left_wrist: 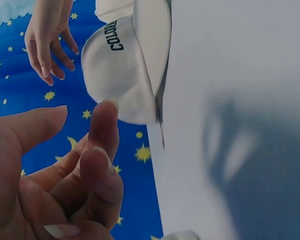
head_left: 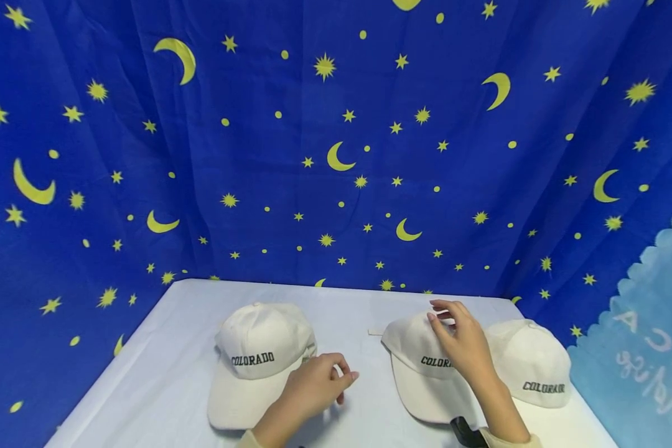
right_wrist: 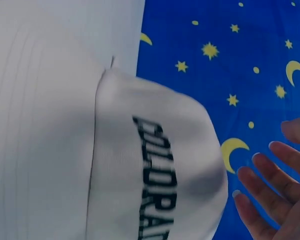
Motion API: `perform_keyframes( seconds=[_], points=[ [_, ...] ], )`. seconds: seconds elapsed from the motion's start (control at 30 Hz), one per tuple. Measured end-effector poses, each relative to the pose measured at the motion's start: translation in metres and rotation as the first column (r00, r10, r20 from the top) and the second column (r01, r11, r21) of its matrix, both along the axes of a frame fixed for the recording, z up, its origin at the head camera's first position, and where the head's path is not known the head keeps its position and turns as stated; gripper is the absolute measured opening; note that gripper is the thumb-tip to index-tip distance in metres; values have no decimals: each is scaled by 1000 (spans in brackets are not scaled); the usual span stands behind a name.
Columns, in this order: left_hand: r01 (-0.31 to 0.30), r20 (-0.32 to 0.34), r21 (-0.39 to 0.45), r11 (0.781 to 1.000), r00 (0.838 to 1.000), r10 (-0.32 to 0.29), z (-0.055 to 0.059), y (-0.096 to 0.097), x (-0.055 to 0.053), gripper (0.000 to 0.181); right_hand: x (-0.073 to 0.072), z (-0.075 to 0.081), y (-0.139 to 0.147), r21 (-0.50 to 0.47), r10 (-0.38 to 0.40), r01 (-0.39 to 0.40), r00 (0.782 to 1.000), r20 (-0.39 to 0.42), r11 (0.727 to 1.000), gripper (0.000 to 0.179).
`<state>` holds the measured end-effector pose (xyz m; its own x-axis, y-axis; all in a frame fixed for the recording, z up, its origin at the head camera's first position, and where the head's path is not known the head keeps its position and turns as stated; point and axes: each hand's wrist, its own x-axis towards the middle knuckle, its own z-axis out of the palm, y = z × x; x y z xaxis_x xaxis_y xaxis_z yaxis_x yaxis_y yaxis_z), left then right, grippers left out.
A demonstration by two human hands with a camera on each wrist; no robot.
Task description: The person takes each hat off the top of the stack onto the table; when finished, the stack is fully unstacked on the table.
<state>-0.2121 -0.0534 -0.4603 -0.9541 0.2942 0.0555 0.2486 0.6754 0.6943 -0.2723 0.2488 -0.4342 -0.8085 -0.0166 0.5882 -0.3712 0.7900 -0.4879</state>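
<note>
Three off-white baseball caps lettered COLORADO lie on a white table. The left cap [head_left: 263, 342] stands alone, brim toward the front. My left hand [head_left: 316, 386] hovers at its right side, fingers loosely bent and nothing in them. Over the crown of the middle cap [head_left: 420, 348], my right hand [head_left: 462, 339] hangs with relaxed fingers and covers part of the lettering. The right wrist view shows a gap between those fingers and the cap [right_wrist: 150, 150]. Close beside it, partly behind my right forearm, is the right cap [head_left: 532, 361].
The white table [head_left: 347, 311] ends at a blue curtain [head_left: 269, 155] with yellow moons and stars. On the right hangs a light blue cloth [head_left: 649, 323] with white lettering. A strap [head_left: 376, 332] sticks out left of the middle cap.
</note>
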Motion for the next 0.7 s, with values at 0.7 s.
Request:
perform_keyframes(
  seconds=[0.7],
  points=[
    [-55, -49, -9, 998, 997, 54, 11, -43, 25, 25, -4, -6, -46, -48, 132, -132, 991, 13, 990, 24]
  ],
)
